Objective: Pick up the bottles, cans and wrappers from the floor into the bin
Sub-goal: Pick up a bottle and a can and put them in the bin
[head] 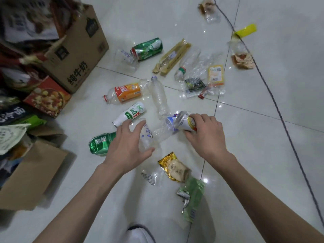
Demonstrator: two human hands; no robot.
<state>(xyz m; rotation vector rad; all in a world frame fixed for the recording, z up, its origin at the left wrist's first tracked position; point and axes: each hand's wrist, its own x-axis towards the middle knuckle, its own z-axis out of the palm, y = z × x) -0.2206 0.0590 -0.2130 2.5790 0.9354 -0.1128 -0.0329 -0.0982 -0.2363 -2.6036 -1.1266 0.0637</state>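
Note:
Litter lies spread over the white tiled floor. My left hand [130,143] curls around a crumpled clear plastic cup [149,137] with blue print. My right hand [204,133] grips a crushed white and yellow can [184,122] with a blue rim. Close by lie a green can [100,143], a white AD bottle [130,114], an orange-labelled bottle [125,93], a clear bottle [159,98] and a second green can [148,48]. A gold wrapper [174,167] and a green wrapper [192,197] lie near my wrists. A cardboard box [78,55] stuffed with rubbish stands at the upper left.
More wrappers and clear plastic [201,79] lie at the centre right. A yellow-topped wrapper [242,48] and a brown one [208,11] lie farther back. A dark cable [273,102] runs diagonally across the right floor. Flattened cardboard [28,179] and packets pile up along the left edge.

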